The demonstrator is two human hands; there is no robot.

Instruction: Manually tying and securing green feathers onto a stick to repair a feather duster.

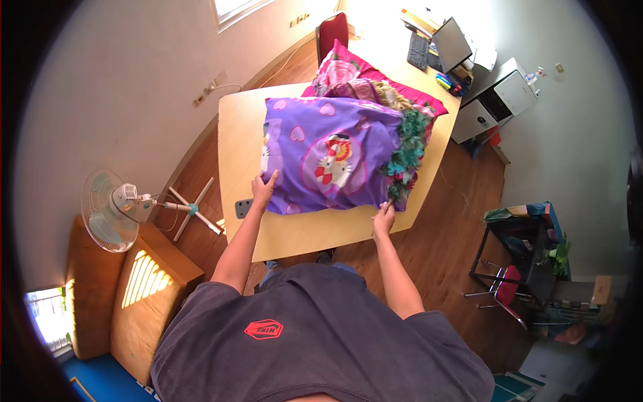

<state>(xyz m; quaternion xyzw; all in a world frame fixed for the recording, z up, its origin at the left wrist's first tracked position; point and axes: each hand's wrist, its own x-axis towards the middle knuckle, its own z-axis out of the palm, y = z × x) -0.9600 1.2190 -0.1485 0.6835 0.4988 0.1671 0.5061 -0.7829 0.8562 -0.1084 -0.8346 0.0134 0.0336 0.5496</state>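
Observation:
A purple pillow (295, 137) with pink hearts and a cartoon cat lies on the pale wooden table (295, 242). My left hand (263, 191) is closed on its lower left edge, thumb on top; the fingers under the cloth are hidden. At the lower right corner my right hand (383, 221) pinches the pillow's edge. Along that right side runs a ruffled teal, flowery part (407, 144); whether it is cloth or a separate piece I cannot tell. Behind the purple pillow rests a bright pink flowered pillow (338, 70), partly covered, with crumpled patterned cloth (365, 91) between them.
By my left hand sits a small dark grey slab (244, 208) on the table. A standing fan (114, 211) is to the left near wooden furniture (151, 278). Far off are a red chair (333, 35), a keyboard (418, 51) and a monitor (452, 45). Another red chair (508, 288) stands at right.

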